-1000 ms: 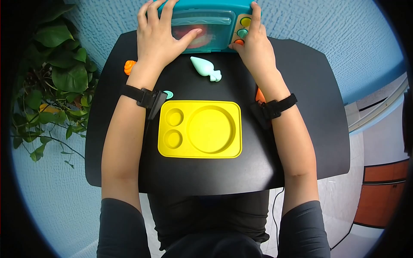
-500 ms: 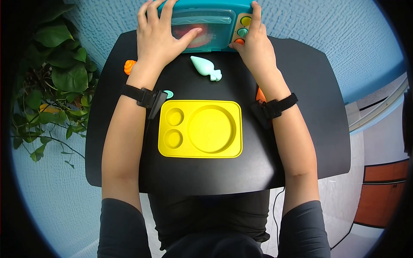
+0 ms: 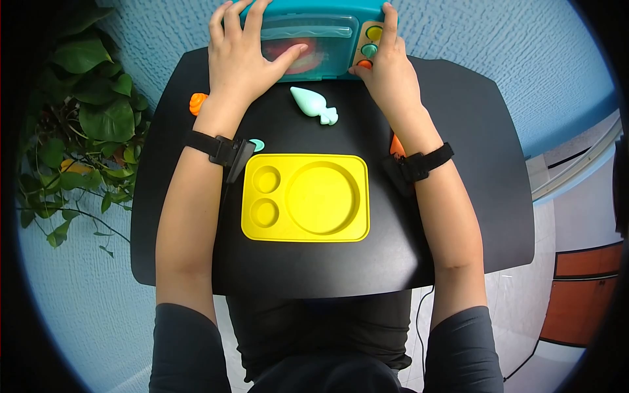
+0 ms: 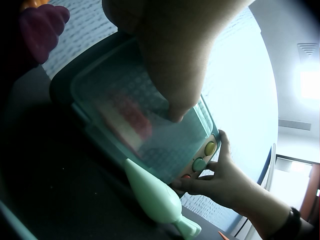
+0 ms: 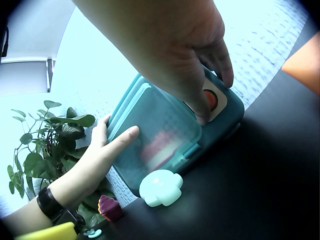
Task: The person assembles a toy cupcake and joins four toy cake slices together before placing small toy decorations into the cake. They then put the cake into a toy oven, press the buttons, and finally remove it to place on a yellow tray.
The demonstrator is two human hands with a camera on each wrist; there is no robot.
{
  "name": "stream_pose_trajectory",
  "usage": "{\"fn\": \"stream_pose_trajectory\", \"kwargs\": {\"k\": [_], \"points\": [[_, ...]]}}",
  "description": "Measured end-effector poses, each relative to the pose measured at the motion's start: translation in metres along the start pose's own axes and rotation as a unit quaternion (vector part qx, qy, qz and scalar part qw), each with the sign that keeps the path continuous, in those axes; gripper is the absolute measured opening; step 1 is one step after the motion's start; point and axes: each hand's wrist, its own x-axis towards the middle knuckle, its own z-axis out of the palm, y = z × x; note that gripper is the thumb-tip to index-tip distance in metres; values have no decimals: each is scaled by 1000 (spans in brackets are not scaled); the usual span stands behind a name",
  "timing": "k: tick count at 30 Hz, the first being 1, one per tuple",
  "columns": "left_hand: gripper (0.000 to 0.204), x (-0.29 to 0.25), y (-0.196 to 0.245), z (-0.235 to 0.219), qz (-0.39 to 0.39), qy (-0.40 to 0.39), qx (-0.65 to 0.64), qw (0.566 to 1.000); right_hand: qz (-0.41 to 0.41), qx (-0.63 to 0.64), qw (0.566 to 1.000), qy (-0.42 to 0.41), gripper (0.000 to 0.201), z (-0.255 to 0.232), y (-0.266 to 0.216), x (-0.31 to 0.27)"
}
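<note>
A teal toy microwave (image 3: 314,8) with a see-through door and a column of yellow, green and orange buttons stands at the table's far edge. My left hand (image 3: 237,65) holds its left side, fingers over the top and thumb pressed on the door. At the right side my right hand (image 3: 394,78) grips the body, its thumb at the orange button (image 5: 211,101). Behind the door shows a blurred red and white piece (image 4: 127,120). In front of the microwave lies a mint-green tapered toy (image 3: 308,101) with a knobbed end.
A yellow tray (image 3: 304,236) with one large and two small round wells lies mid-table. An orange swirled piece (image 3: 197,103) is by the left wrist, with a purple ridged piece (image 5: 111,209). A small mint disc (image 3: 258,143) and an orange pointed piece (image 3: 396,145) lie near the wrists. Leafy plants (image 3: 108,118) stand left.
</note>
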Motion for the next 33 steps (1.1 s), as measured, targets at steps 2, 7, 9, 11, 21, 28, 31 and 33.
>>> {"fn": "stream_pose_trajectory", "kwargs": {"k": [2, 7, 9, 11, 21, 28, 31, 33], "points": [[91, 0, 1, 0, -3, -2, -1, 1000, 4, 4, 1000, -7, 123, -2, -1, 0], [91, 1, 0, 0, -8, -2, -1, 1000, -20, -14, 999, -37, 113, -16, 6, 5], [91, 0, -2, 2, 8, 6, 8, 1000, -30, -25, 998, -43, 108, -25, 2, 8], [91, 0, -2, 2, 5, 7, 4, 1000, -10, 30, 996, -85, 94, -32, -5, 9], [90, 0, 0, 1, -2, 3, 4, 1000, -5, 93, 995, -43, 76, -15, 0, 9], [90, 0, 1, 1, -3, 3, 4, 1000, 23, 147, 986, -69, 76, -24, -9, 8], [91, 0, 1, 1, -6, 0, 6, 1000, 37, 185, 980, -66, 75, -22, -9, 6], [91, 0, 1, 1, -1, 4, 7, 1000, 48, 218, 973, -63, 75, -18, -7, 5]]}}
